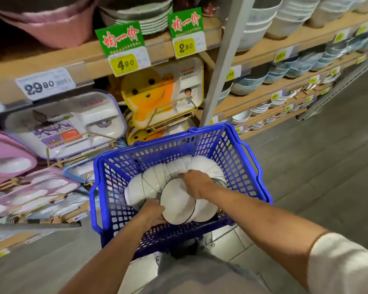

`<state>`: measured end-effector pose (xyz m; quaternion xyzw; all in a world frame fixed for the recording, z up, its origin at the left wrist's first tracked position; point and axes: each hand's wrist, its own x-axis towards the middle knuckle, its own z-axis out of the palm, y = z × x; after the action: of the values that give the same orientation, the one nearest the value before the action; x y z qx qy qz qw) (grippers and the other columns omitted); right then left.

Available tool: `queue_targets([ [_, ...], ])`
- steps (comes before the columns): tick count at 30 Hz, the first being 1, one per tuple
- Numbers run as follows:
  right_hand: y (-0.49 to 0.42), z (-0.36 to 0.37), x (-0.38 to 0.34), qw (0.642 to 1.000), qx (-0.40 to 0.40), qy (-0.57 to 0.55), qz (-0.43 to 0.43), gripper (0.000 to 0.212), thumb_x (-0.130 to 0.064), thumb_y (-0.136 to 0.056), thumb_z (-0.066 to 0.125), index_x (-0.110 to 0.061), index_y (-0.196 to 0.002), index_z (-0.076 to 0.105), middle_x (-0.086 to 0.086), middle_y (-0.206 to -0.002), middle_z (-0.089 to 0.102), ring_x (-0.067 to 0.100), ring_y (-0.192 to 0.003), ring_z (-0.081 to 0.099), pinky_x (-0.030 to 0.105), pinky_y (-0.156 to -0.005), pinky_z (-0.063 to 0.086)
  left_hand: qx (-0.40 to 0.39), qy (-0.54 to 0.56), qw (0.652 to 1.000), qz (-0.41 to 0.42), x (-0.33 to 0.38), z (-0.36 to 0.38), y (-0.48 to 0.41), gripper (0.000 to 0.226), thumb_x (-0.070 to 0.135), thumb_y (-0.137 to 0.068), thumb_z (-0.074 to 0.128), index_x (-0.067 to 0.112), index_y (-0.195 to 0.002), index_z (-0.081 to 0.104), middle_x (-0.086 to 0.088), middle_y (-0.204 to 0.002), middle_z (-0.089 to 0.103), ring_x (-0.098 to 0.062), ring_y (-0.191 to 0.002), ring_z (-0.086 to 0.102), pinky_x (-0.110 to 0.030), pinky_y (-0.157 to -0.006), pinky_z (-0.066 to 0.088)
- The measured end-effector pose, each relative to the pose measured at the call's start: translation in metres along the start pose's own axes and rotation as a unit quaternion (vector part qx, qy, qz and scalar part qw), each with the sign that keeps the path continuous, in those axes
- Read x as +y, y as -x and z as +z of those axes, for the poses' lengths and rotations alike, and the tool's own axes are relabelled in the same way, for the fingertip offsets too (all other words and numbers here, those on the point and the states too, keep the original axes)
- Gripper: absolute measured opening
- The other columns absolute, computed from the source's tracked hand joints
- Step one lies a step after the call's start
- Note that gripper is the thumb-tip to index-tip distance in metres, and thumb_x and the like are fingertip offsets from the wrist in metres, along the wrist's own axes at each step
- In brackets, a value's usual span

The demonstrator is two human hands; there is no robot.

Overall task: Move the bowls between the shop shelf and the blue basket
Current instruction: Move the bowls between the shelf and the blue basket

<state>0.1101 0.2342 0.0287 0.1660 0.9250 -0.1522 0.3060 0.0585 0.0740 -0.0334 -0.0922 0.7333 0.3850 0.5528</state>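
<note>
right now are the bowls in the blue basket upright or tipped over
Tipped on their sides: the white bowls lie nested in a curved row inside the blue basket, rims facing sideways, not up.

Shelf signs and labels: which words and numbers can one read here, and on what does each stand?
"均一价" and "4 90": left green sign.
"均一价" and "2 80": right green sign.
"29 90": white price label.
"ULTRAMAN": white divided tray.
The small yellow tags further right are too blurred to read.
</note>
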Motion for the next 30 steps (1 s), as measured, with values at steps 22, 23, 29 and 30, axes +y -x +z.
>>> queue_targets([
  [22, 0.124, -0.217, -0.014, 0.9, 0.257, -0.337, -0.099, 0.029, -0.005, -0.082, 0.058, -0.011, -0.107, 0.071, -0.004, -0.091, 0.059, 0.007, -0.066, 0.051, 0.017, -0.048, 0.039, -0.051, 0.359, 0.869, 0.337, 0.138, -0.025, 0.186, 0.037, 0.016, -0.087, 0.041, 0.019, -0.118, 0.06, -0.007, -0.108, 0.071, -0.029, -0.097, 0.064, -0.038, -0.068, 0.055],
  [23, 0.129, -0.223, -0.018, 0.895, 0.274, -0.337, -0.104, 0.028, -0.008, -0.083, 0.059, -0.013, -0.108, 0.071, -0.005, -0.092, 0.059, 0.006, -0.069, 0.052, 0.017, -0.052, 0.04, -0.038, 0.373, 0.86, 0.347, 0.143, -0.025, 0.194, 0.038, 0.015, -0.085, 0.04, 0.018, -0.118, 0.06, -0.007, -0.108, 0.07, -0.03, -0.096, 0.063, -0.037, -0.067, 0.053],
  [29, 0.161, -0.235, -0.035, 0.812, 0.357, -0.444, -0.128, 0.013, -0.032, -0.087, 0.061, -0.029, -0.084, 0.073, -0.013, -0.082, 0.069, 0.001, -0.074, 0.061, 0.02, -0.057, 0.048, -0.018, 0.396, 0.847, 0.354, 0.167, -0.045, 0.24, 0.028, 0.017, -0.082, 0.043, 0.017, -0.103, 0.062, -0.007, -0.099, 0.068, -0.028, -0.083, 0.06, -0.032, -0.056, 0.051],
  [30, 0.165, -0.234, -0.038, 0.795, 0.351, -0.476, -0.138, 0.014, -0.034, -0.088, 0.061, -0.03, -0.083, 0.073, -0.015, -0.079, 0.07, -0.003, -0.071, 0.062, 0.013, -0.052, 0.047, -0.027, 0.39, 0.849, 0.355, 0.171, -0.049, 0.246, 0.028, 0.017, -0.082, 0.043, 0.018, -0.103, 0.062, -0.008, -0.101, 0.068, -0.029, -0.084, 0.06, -0.035, -0.059, 0.053],
])
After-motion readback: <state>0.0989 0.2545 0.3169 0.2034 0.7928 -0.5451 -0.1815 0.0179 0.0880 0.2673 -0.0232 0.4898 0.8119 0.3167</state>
